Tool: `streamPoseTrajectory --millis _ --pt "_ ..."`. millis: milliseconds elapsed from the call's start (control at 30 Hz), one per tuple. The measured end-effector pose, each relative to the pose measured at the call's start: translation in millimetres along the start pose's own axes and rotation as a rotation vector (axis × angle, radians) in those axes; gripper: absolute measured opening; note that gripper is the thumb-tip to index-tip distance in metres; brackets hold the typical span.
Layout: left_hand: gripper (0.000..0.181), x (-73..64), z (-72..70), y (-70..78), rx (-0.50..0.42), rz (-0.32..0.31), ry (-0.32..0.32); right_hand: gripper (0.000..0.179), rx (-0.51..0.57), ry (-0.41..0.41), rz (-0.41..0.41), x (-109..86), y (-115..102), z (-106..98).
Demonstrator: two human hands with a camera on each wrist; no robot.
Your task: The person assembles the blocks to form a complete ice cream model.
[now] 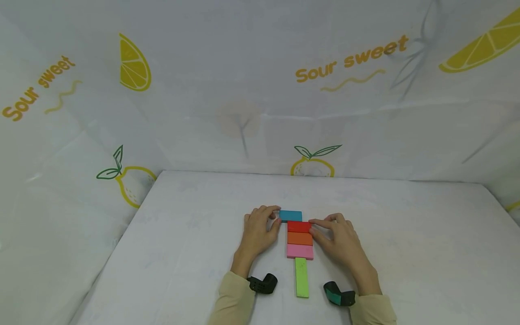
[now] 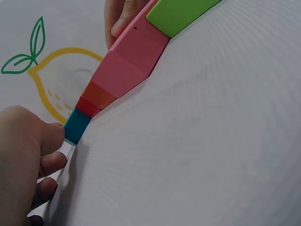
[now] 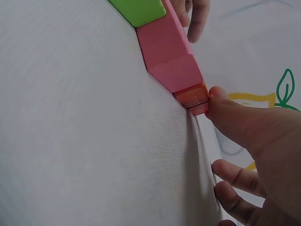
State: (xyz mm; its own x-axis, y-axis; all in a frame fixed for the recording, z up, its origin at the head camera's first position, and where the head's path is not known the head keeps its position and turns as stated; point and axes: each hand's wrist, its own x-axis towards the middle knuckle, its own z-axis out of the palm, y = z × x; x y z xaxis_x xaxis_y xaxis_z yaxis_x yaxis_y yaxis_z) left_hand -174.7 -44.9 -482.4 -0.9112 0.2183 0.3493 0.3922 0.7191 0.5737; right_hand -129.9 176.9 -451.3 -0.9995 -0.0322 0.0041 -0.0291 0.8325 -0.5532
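Note:
My left hand [image 1: 257, 228] pinches the left end of a blue block [image 1: 290, 215], index finger at its far corner and thumb at its near one. In the left wrist view the thumb presses the end of that blue block [image 2: 76, 126]. My right hand [image 1: 340, 237] touches the right end of a red block [image 1: 299, 227] with thumb and index finger. The blue block lies beyond the red one, offset to the left. An orange block [image 1: 299, 239] and a pink block [image 1: 299, 251] follow toward me. A light green block [image 1: 302, 277] points lengthwise toward me below the pink.
The blocks lie on a white-covered table [image 1: 183, 253]. Behind it hangs a pale cloth [image 1: 227, 58] printed with lemons and lettering. Each wrist carries a dark camera, one on the left [image 1: 264, 284] and one on the right [image 1: 339, 295], flanking the green block.

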Motion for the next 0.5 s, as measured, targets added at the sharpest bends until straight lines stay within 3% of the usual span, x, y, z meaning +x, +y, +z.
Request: streamPoseTrajectory --millis 500 --pt "0.020 0.6 1.7 -0.8 -0.006 -0.001 0.025 0.036 0.005 0.013 -0.007 0.3 1.0 0.6"
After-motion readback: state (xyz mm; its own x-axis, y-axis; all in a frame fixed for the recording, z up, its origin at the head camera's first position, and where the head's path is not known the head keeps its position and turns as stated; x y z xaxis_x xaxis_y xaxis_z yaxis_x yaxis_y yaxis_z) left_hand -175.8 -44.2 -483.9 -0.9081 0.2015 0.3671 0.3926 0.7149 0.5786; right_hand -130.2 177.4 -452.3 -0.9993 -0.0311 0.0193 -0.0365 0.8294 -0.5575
